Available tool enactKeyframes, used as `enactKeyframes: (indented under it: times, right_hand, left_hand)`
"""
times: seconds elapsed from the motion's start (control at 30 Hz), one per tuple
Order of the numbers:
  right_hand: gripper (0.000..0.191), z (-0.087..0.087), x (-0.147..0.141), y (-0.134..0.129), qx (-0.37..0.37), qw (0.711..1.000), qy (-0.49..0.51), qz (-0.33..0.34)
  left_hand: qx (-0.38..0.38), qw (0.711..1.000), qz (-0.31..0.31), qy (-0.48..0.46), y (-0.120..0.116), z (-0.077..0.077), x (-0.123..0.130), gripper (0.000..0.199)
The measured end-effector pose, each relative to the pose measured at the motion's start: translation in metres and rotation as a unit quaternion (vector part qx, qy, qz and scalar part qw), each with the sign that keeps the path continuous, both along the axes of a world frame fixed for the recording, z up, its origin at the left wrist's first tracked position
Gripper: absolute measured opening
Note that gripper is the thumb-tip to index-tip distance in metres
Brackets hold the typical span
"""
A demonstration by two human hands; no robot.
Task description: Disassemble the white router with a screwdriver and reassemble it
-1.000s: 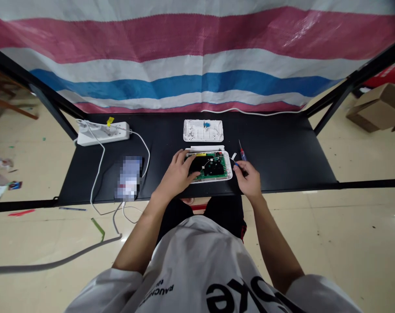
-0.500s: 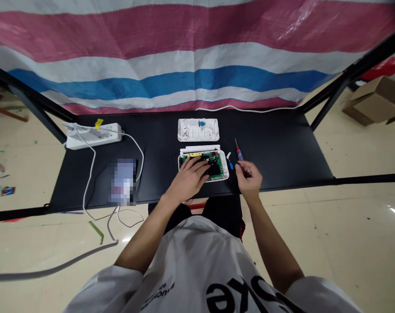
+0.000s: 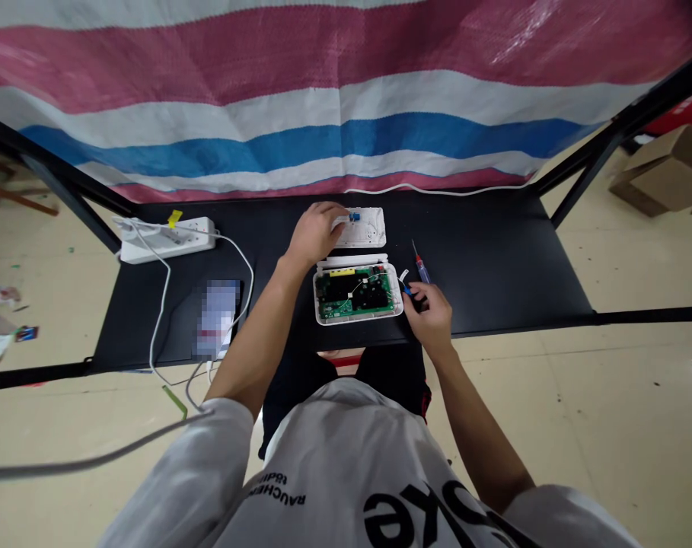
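**Q:** Left hand (image 3: 317,236), position?

**A:** Beyond the open white casing (image 3: 357,320), fingers (image 3: 330,217) resting on a white plastic cover (image 3: 371,228).

**Q:** Right hand (image 3: 431,320)?

**A:** Just right of the casing, pinching a small blue part (image 3: 406,289). Red-handled screwdriver (image 3: 419,268) lying close by on the black table (image 3: 494,259).

Striped tarp (image 3: 346,137) hangs behind a black table (image 3: 494,251) on cream tiles (image 3: 608,426)
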State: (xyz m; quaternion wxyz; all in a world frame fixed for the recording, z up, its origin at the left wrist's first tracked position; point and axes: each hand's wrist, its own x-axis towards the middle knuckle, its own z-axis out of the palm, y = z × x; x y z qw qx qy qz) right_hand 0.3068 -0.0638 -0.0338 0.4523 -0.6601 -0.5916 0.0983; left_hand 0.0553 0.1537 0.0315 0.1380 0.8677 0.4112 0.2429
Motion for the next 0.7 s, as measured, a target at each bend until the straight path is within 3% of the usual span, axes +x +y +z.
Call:
enactKeyframes:
  times: [0.1, 0.2, 0.33, 0.53, 0.7]
  right_hand:
    - [0.013, 0.003, -0.001, -0.004, 0.052, 0.999, 0.01, -0.001]
    - [0.016, 0.001, -0.002, -0.008, 0.088, 0.995, 0.044, -0.02]
    - [0.019, -0.004, -0.003, -0.01, 0.107, 0.985, 0.12, -0.057]
    - [0.019, 0.0, -0.003, -0.009, 0.109, 0.974, 0.187, -0.068]
    - [0.016, 0.008, -0.009, -0.013, 0.088, 0.968, 0.225, -0.062]
  left_hand:
    - [-0.017, 0.999, 0.012, 0.029, 0.032, -0.008, 0.011, 0.04]
    - [-0.036, 0.996, 0.013, 0.076, 0.048, -0.018, 0.02, 0.043]
    - [-0.052, 0.993, -0.009, 0.102, 0.052, -0.026, 0.026, 0.039]
    - [-0.071, 0.996, -0.027, 0.057, 0.053, -0.03, 0.024, 0.034]
    - [-0.099, 0.995, 0.02, 0.025, 0.055, -0.024, 0.012, 0.026]
